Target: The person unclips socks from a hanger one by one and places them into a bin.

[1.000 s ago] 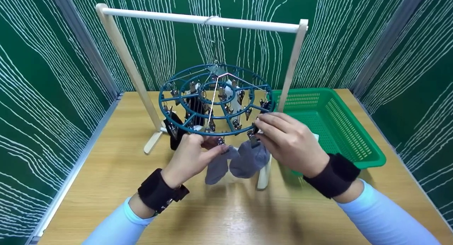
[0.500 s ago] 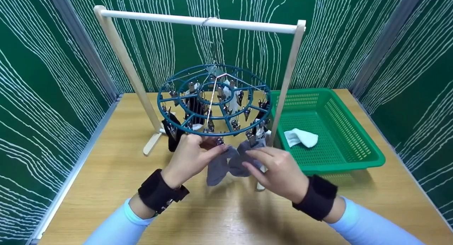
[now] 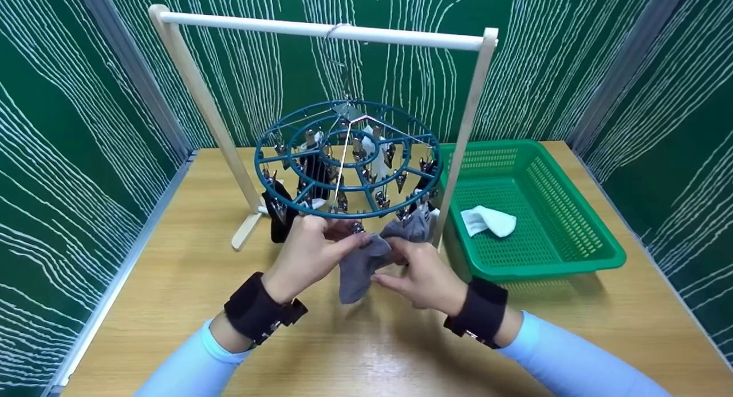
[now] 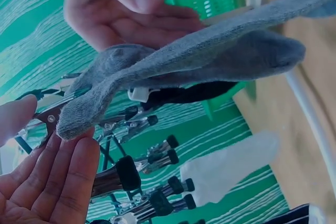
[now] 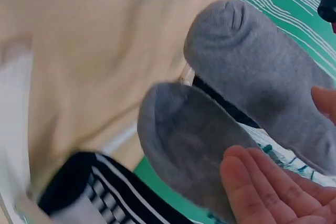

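Note:
My left hand [image 3: 306, 256] pinches a small metal clip [image 4: 51, 118] at the front rim of the round blue sock hanger [image 3: 366, 188]. From that clip hangs a grey sock [image 3: 354, 279], its upper edge by my left thumb. My right hand [image 3: 429, 276] is between this sock and a second grey sock [image 3: 408, 231], which hangs from a clip to the right. In the right wrist view, my straight right fingers [image 5: 247, 182] touch the second sock, while the thumb [image 5: 324, 100] lies near the first.
A wooden rack with a white bar [image 3: 252, 24] carries the hanger. Black socks [image 3: 278, 219] and a white sock [image 3: 375, 156] hang from it, along with several other clips. To the right, a green basket [image 3: 595, 231] holds a white sock [image 3: 489, 220].
My right hand has come down and left from the right-hand clip to the space between the grey socks, pushing the second sock aside. The left hand stays at its clip.

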`<action>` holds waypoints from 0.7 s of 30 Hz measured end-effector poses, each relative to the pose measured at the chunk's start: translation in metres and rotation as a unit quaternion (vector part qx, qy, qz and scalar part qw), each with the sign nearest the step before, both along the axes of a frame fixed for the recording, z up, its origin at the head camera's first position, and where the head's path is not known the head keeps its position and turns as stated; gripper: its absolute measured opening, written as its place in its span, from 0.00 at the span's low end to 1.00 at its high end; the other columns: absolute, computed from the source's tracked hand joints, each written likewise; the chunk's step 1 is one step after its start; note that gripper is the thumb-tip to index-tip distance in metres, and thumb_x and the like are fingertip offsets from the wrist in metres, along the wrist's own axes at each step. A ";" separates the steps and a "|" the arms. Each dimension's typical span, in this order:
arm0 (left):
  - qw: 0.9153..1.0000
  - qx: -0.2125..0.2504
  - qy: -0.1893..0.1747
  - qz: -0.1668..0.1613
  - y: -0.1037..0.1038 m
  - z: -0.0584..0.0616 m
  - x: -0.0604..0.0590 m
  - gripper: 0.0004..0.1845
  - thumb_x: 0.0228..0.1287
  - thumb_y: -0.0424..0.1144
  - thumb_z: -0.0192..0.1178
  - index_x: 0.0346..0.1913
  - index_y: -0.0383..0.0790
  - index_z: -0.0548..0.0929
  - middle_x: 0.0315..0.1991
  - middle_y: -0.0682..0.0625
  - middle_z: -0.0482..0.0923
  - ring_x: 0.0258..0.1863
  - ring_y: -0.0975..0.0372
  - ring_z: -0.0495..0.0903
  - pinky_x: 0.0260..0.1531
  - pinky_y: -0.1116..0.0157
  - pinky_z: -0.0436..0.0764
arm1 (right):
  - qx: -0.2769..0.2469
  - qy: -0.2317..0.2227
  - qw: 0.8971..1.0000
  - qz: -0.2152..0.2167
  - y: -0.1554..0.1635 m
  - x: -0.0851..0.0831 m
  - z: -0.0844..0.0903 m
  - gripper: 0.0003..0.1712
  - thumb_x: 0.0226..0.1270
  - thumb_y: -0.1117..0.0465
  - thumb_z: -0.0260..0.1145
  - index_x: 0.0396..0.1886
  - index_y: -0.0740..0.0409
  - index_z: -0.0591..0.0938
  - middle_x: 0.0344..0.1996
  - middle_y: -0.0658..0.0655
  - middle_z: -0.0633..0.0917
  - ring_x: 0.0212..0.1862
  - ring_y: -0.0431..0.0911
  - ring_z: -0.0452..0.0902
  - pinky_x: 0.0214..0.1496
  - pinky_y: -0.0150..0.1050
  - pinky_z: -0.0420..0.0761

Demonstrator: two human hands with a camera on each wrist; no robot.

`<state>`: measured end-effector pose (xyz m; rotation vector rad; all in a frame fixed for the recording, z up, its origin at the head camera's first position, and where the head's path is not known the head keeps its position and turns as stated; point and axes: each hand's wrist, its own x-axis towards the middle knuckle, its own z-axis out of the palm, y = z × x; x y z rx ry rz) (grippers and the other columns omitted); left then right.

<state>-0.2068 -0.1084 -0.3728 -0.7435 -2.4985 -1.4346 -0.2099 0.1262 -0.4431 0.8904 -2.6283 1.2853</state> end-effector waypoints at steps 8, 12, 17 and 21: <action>1.000 -0.013 0.011 0.008 -0.001 0.003 0.000 0.10 0.73 0.39 0.73 0.48 0.35 0.93 0.43 0.44 0.94 0.42 0.55 0.95 0.46 0.60 0.93 | -0.057 -0.072 0.995 0.029 -0.011 -0.015 -0.009 0.28 0.66 0.61 0.82 0.63 0.64 0.84 0.55 0.63 0.91 0.54 0.56 0.92 0.58 0.48 0.92; 1.000 -0.008 0.015 0.009 -0.001 0.001 -0.001 0.09 0.74 0.39 0.72 0.47 0.36 0.94 0.42 0.45 0.95 0.43 0.56 0.95 0.46 0.59 0.93 | -0.080 -0.100 0.991 0.046 -0.016 -0.016 -0.012 0.30 0.67 0.59 0.81 0.66 0.63 0.84 0.57 0.63 0.91 0.55 0.55 0.92 0.58 0.46 0.91; 0.999 0.011 0.034 0.010 -0.001 -0.002 -0.002 0.08 0.74 0.38 0.72 0.46 0.35 0.92 0.42 0.45 0.94 0.42 0.57 0.94 0.45 0.61 0.93 | -0.098 -0.098 0.989 0.045 -0.022 -0.015 -0.015 0.24 0.70 0.61 0.79 0.63 0.64 0.86 0.54 0.63 0.92 0.54 0.54 0.93 0.56 0.44 0.92; 0.999 0.027 0.038 0.015 -0.001 -0.003 -0.002 0.08 0.73 0.36 0.72 0.46 0.34 0.90 0.43 0.44 0.92 0.42 0.57 0.93 0.47 0.58 0.93 | -0.102 -0.059 0.992 0.040 -0.025 -0.013 -0.018 0.15 0.73 0.65 0.75 0.55 0.68 0.90 0.50 0.65 0.93 0.54 0.58 0.93 0.58 0.49 0.91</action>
